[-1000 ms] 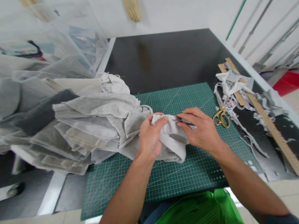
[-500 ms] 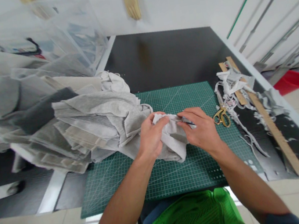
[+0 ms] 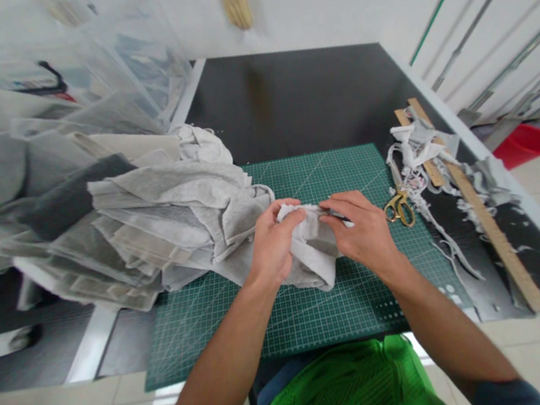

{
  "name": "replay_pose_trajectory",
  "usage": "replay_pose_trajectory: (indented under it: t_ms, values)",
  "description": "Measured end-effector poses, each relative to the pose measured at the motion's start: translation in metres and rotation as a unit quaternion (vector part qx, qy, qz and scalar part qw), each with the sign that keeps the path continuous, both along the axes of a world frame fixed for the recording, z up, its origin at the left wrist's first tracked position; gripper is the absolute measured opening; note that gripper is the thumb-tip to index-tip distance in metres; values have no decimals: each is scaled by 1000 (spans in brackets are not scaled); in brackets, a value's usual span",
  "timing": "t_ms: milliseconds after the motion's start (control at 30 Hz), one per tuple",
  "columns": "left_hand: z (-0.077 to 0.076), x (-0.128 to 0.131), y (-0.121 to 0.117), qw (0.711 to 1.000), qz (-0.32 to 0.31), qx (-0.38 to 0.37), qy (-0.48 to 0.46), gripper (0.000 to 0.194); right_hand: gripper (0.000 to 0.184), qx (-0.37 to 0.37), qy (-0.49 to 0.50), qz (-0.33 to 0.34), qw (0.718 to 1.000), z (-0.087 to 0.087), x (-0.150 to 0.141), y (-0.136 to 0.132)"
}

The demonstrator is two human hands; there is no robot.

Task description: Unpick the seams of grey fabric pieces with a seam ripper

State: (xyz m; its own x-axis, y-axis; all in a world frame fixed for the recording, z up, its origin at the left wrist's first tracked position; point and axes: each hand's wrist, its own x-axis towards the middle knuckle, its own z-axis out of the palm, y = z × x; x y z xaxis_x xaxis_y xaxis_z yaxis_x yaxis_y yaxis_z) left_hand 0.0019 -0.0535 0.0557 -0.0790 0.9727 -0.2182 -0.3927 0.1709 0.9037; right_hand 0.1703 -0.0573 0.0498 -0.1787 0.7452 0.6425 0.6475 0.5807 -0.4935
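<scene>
My left hand (image 3: 272, 239) is closed on a light grey piece of fabric (image 3: 314, 250), its thumb pressed over a gathered, frayed edge. My right hand (image 3: 359, 223) pinches a slim dark tool (image 3: 340, 217) with a shiny part; its kind cannot be made out. The tool's front end meets the fabric edge between my hands. Below them, the fabric hangs in a fold over a green cutting mat (image 3: 317, 320). Leftward, it runs toward a heap of grey cloth (image 3: 174, 202).
Gold-handled scissors (image 3: 400, 209) lie right of my right hand, beside fabric scraps (image 3: 415, 162) and a long wooden ruler (image 3: 499, 244). A clear plastic bin (image 3: 139, 60) stands at the back left. The black table (image 3: 295, 98) extends to the wall; a red bucket (image 3: 526, 145) is beyond its right edge.
Both hands stay at the fabric edge with almost no movement, and the tool shifts only slightly. The whole view has drifted a little.
</scene>
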Motion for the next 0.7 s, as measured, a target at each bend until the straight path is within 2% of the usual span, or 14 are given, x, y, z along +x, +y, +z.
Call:
replay_pose_trajectory:
  t_ms: [500, 700]
  values:
    - [0, 0, -1, 1000, 3, 19, 18, 26, 16, -4, 1, -7, 1000, 0, 0, -1]
    - [-1, 0, -1, 999, -40, -5, -7, 21, 18, 1, 0, -3, 1000, 2, -1, -1]
